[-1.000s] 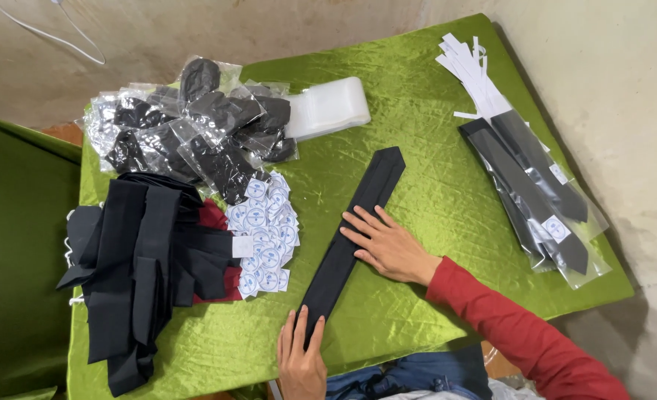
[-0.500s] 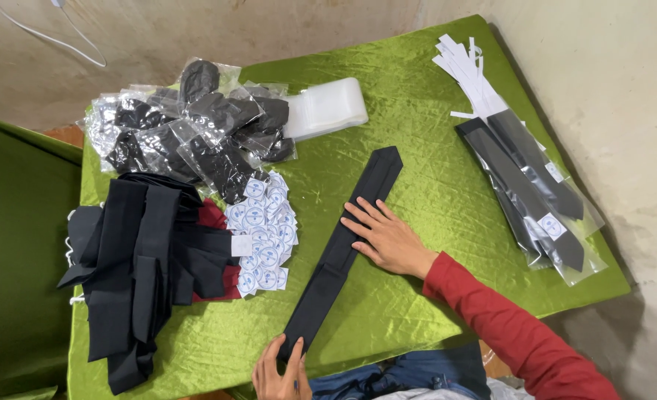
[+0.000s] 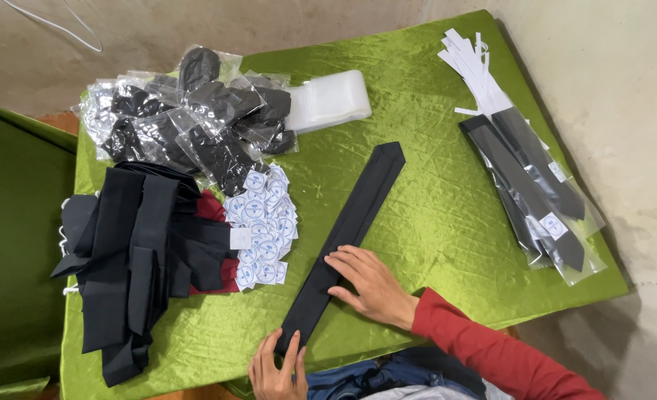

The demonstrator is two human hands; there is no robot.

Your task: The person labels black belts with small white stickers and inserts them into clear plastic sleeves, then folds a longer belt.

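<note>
A black necktie (image 3: 341,238) lay diagonally across the centre of the green tabletop (image 3: 432,192), its pointed tip toward the upper middle of the frame and its narrow end at the lower edge. The right hand (image 3: 369,285), fingers spread and flat, pressed on the tie's lower half; the left hand (image 3: 276,367), at the bottom edge of the frame, held the narrow end between its fingers. To do this step well, the cloth would best be kept taut and straight between the two hands, with even palm pressure so that no crease set in. At the right of the frame, clear sleeves (image 3: 547,200) each held a black tie, beside white card strips (image 3: 476,67). At the upper left, clear bags (image 3: 187,122) held dark folded pieces; an empty stack of clear sleeves (image 3: 328,100) lay beside them. Loose round tags (image 3: 263,226) and a pile of unpacked black ties (image 3: 135,252) occupied the left.
</note>
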